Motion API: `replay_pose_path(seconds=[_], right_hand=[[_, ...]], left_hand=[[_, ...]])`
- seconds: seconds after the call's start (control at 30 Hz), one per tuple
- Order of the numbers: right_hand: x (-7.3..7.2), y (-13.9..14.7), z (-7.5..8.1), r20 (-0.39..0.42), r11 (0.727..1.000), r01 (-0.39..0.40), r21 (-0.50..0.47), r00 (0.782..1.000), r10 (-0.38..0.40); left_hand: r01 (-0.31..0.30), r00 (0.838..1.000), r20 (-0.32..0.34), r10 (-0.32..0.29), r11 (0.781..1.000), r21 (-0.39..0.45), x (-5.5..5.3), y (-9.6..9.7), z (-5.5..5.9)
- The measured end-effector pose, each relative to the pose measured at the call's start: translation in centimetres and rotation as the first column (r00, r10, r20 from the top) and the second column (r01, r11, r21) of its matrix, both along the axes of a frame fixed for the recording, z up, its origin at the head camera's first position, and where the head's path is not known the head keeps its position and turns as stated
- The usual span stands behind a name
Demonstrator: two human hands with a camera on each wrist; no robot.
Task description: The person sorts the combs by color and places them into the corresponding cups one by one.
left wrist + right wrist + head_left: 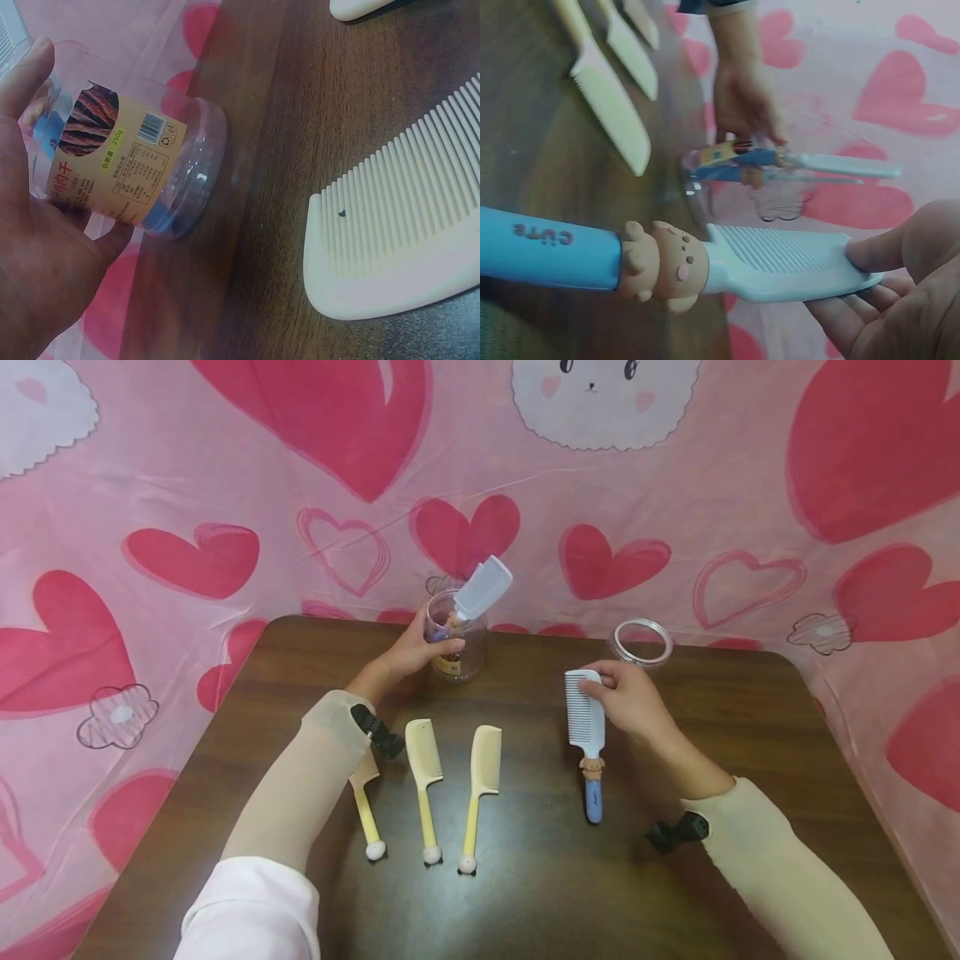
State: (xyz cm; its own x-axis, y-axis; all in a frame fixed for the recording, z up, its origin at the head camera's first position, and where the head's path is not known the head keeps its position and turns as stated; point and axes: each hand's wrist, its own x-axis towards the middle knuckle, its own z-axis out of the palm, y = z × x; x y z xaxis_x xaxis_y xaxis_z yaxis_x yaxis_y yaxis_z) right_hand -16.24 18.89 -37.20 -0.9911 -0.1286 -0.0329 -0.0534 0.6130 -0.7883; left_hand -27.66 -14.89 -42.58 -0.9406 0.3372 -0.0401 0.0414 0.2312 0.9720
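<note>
My left hand (411, 647) grips a clear plastic jar (474, 653) near the back of the table, fingers and thumb round its side. Inside the jar stand two combs (483, 587) with blue handles down and pale heads sticking out of the open mouth. The label (142, 157) faces the left wrist camera. Between thumb and fingers, my right hand (633, 695) pinches the toothed end of another pale comb (592, 733). Its blue handle (547, 247) points away from the hand, with a brown bear figure (664, 262) at the neck.
Three cream combs with yellow handles lie on the table: one in the middle (426, 760), one to its right (486, 764), and one partly behind my left sleeve (367, 793). A clear ring-shaped lid (641, 643) lies at the back right. A pink heart-print cloth (465, 460) hangs behind.
</note>
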Motion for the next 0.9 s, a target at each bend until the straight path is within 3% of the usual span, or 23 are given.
replay_pose_path(seconds=[0.1,0.23,0.47,0.6,0.8,0.9], right_hand=[[-0.1,0.5,0.8,0.006,0.995,0.046,-0.088,0.999,-0.045],[-0.3,0.9,1.5,-0.017,0.967,0.077,-0.241,0.996,-0.084],[-0.8,0.5,2.1,-0.134,0.88,0.072,-0.47,0.979,-0.152],[-1.0,0.3,2.7,-0.163,0.817,0.071,-0.573,0.967,-0.198],[-1.5,-0.1,4.1,-0.198,0.672,0.026,-0.74,0.946,-0.255],[-2.1,-0.5,4.8,-0.22,0.616,0.01,-0.788,0.929,-0.297]], left_hand=[[0.016,1.0,0.015,-0.017,1.0,0.008,0.3,0.1,0.8],[0.026,0.999,0.037,-0.026,1.0,0.0,0.4,0.2,1.3],[0.008,1.0,0.025,-0.008,1.0,0.005,0.0,0.0,0.2],[-0.001,1.0,0.012,0.001,1.0,-0.001,0.1,0.0,-0.1],[-0.001,1.0,0.025,0.001,1.0,0.012,0.0,0.0,0.1],[0.01,0.999,0.036,-0.011,1.0,0.023,-0.2,0.0,0.2]])
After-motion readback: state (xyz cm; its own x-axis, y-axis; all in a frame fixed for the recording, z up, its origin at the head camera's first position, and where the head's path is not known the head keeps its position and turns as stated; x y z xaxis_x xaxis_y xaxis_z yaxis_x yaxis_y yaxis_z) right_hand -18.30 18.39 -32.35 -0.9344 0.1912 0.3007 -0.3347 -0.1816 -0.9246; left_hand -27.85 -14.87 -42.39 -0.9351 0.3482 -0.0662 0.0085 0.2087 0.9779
